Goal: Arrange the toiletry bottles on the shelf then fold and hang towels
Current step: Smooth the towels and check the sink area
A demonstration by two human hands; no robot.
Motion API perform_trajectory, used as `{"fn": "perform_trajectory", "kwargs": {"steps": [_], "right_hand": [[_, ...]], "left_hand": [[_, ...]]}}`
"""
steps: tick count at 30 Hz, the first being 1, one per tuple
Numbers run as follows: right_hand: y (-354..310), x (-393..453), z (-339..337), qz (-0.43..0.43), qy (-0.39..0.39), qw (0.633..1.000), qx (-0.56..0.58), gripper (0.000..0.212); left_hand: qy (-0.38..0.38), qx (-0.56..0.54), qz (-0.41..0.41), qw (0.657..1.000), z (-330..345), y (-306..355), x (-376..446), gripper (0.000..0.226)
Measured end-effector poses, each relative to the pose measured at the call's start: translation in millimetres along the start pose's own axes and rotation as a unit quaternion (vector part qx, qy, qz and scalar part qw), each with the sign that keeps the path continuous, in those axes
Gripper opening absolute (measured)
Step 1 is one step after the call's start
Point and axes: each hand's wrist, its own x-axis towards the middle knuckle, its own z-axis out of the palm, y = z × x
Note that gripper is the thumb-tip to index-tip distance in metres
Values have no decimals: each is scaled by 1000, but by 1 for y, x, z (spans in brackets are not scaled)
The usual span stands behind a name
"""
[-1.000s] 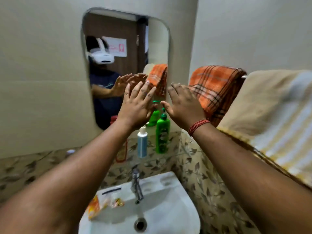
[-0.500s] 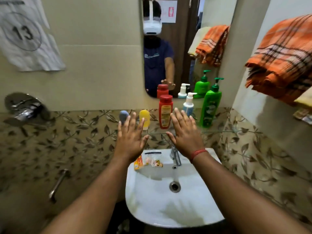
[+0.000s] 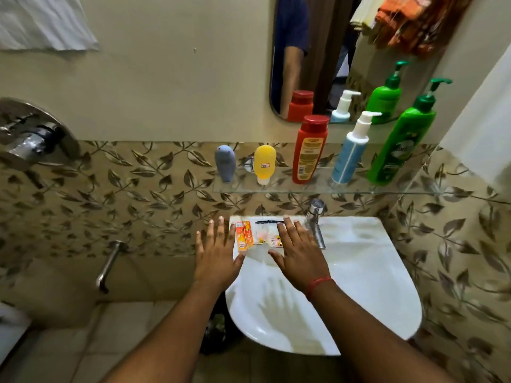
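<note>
Toiletry bottles standing upright in a row on the glass shelf (image 3: 276,187) above the sink: from left, grey tube (image 3: 225,162), yellow tube (image 3: 264,163), red bottle (image 3: 309,149), white-and-blue pump bottle (image 3: 350,149), green pump bottle (image 3: 401,141). Orange checked towel (image 3: 414,20) visible at top right, partly as a reflection in the mirror (image 3: 312,51). Left hand (image 3: 217,255) and right hand (image 3: 300,251) held flat, palms down, fingers spread wide and empty, over the white sink (image 3: 373,272). Small sachets (image 3: 258,236) lie on the sink's back rim between the hands, beside the chrome tap (image 3: 315,219).
</note>
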Motion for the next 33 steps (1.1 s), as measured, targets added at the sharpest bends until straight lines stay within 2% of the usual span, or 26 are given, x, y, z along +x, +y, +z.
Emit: {"fn": "perform_trajectory", "kwargs": {"steps": [2, 4, 6, 7, 8, 9, 11, 12, 13, 15, 17, 20, 22, 26, 29, 33], "right_hand": [[-1, 3, 21, 40, -34, 998, 45, 70], [-2, 4, 45, 109, -55, 986, 117, 64], [-1, 10, 70, 186, -85, 957, 204, 59], [0, 15, 83, 232, -101, 932, 260, 58], [2, 21, 92, 285, -110, 895, 324, 57], [4, 29, 101, 344, -115, 845, 392, 54], [9, 46, 114, 456, -108, 712, 522, 48], [11, 53, 118, 497, -104, 644, 572, 49], [13, 58, 121, 524, -102, 588, 607, 50], [17, 67, 131, 547, -97, 513, 654, 48], [20, 72, 139, 548, -95, 470, 685, 44], [22, 79, 146, 548, -95, 443, 703, 40], [23, 83, 151, 545, -90, 444, 706, 35], [24, 88, 152, 536, -71, 461, 703, 19], [26, 88, 145, 529, -59, 454, 715, 8], [16, 81, 132, 508, -39, 449, 734, 5]], "left_hand": [[-35, 14, -15, 999, 17, 2, 5, 81], [-46, -32, -35, 998, 35, 4, 9, 71], [-25, -173, -85, 981, 52, 8, 12, 49], [-22, -256, -139, 956, 58, 13, 12, 36], [-26, -340, -210, 916, 61, 20, 13, 23], [-37, -429, -283, 857, 66, 28, 17, 14], [-72, -580, -406, 703, 71, 46, 30, 12], [-94, -622, -447, 636, 74, 53, 36, 11], [-115, -644, -474, 589, 76, 59, 43, 12], [-131, -659, -511, 537, 85, 69, 55, 24], [-113, -681, -515, 509, 92, 75, 62, 39], [-80, -716, -530, 448, 100, 78, 74, 48], [-50, -723, -545, 422, 104, 79, 81, 45], [-4, -701, -571, 426, 107, 85, 93, 27], [19, -700, -571, 429, 104, 84, 96, 16], [52, -722, -541, 429, 94, 75, 85, 9]]}}
